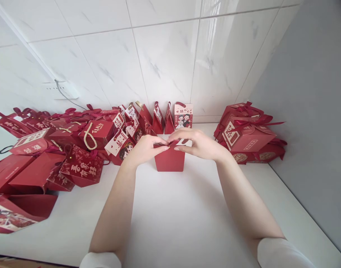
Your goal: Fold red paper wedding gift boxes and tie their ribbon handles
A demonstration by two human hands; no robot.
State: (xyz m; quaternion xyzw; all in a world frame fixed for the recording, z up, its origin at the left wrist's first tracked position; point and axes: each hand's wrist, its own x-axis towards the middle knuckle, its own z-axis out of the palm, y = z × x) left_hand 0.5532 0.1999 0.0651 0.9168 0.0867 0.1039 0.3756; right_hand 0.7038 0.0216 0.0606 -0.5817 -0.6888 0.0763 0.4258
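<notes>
A plain red gift box stands upright on the white table, its front panel facing me. My left hand pinches the top edge at its left side, thumb in front and fingers behind. On the right, my right hand grips the same top edge, its thumb lying along the front and its fingers curled over the back. The two hands nearly meet above the box, and they hide most of its top. Just behind stands a card-fronted box with a printed bride and groom, partly covered by my right hand.
Several red gift boxes with ribbons and cords crowd the left, including one with white lettering and an open-sided one. More ribboned boxes are stacked at the right by a grey panel. A tiled wall bounds the white table.
</notes>
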